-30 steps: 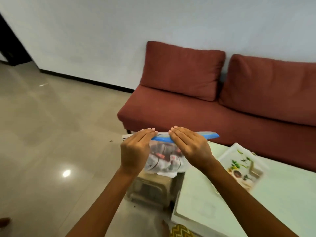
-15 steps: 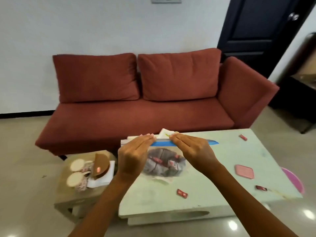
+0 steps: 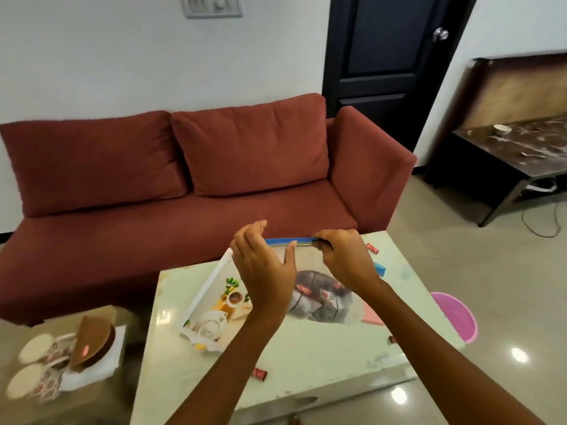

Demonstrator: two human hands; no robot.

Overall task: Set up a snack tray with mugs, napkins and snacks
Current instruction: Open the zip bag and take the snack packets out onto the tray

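I hold a clear zip bag of snacks (image 3: 322,297) above the pale coffee table (image 3: 306,357). Dark wrapped snacks with red labels show through the plastic. My right hand (image 3: 343,259) pinches the bag's blue zip strip at its right end. My left hand (image 3: 264,271) is at the strip's left end with fingers spread, and whether it grips the strip is hidden. A white tray (image 3: 211,308) printed with a teapot picture lies on the table under my left hand. Two patterned mugs (image 3: 40,372) and white napkins (image 3: 92,372) sit on a low stool at left.
Small red snack packets (image 3: 259,374) lie scattered on the table, one (image 3: 372,247) near the far edge. A pink square (image 3: 372,317) lies by the bag. A brown bowl (image 3: 92,342) rests on the napkins. Behind stands a red sofa (image 3: 184,185); a pink stool (image 3: 454,314) is at right.
The view has swung from the sofa's left end to over the table. My hands moved apart along the blue zip strip, and my left fingers have opened.
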